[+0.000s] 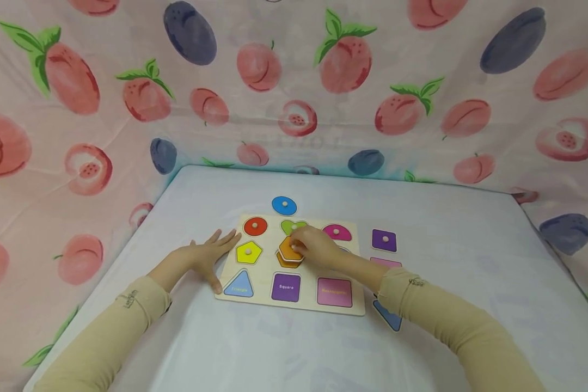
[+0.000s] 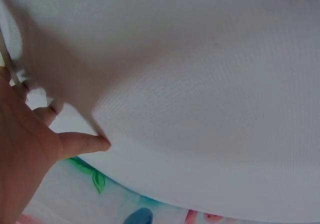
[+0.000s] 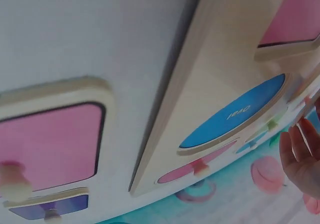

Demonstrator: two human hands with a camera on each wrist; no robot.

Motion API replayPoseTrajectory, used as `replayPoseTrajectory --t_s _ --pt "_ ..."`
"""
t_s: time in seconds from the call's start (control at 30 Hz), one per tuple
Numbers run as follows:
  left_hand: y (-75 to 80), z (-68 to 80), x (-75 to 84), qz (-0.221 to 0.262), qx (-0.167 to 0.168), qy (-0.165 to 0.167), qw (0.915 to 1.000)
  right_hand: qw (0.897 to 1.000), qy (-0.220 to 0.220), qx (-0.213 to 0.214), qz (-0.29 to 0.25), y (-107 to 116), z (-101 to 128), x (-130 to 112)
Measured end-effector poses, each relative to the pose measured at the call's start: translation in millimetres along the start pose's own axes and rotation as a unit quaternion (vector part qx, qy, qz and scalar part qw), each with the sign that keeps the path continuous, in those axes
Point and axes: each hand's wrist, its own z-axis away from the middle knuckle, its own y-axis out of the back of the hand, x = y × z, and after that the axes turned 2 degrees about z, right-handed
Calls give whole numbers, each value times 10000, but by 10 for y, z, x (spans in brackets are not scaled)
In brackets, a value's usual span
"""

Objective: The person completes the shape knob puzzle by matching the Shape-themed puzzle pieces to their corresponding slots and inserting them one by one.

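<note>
— Two hands are working at the shape puzzle board [image 1: 307,296]; the left hand [image 1: 210,256] is lying flat with fingers spread at its nine o'clock edge.

— And the right hand [image 1: 316,247] is pinching the orange hexagon piece [image 1: 289,249] by its knob, tilted over the middle slot.

— Corners could jam if they're misaligned; pushing might shift the board.

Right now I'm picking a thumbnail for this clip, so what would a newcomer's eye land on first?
Probably the wooden shape puzzle board in the middle of the white table, where the right hand pinches the orange hexagon piece over its slot. The left hand rests flat at the board's left edge. Behind, a pink fruit-print cloth fills the background.
</note>
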Motion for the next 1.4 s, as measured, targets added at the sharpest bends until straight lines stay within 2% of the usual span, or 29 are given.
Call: replayPoseTrajectory --t_s 0.23,0.4,0.67,0.93,1.4 --pt "16 -10 55 71 25 -9 10000 9988 -379 -157 -278 -39 55 -24" --pt "-9 14 49 103 7 -47 9999 9992 -213 -312 -129 -94 53 -48" --pt "-22 18 25 54 72 -107 9999 9989 -34 -233 409 -164 16 -55" --pt "-8 23 17 67 99 -33 9999 9957 194 -263 863 -144 -33 -89" --pt "-27 -5 17 25 47 -9 10000 9979 -155 -566 269 -119 -1 -46"
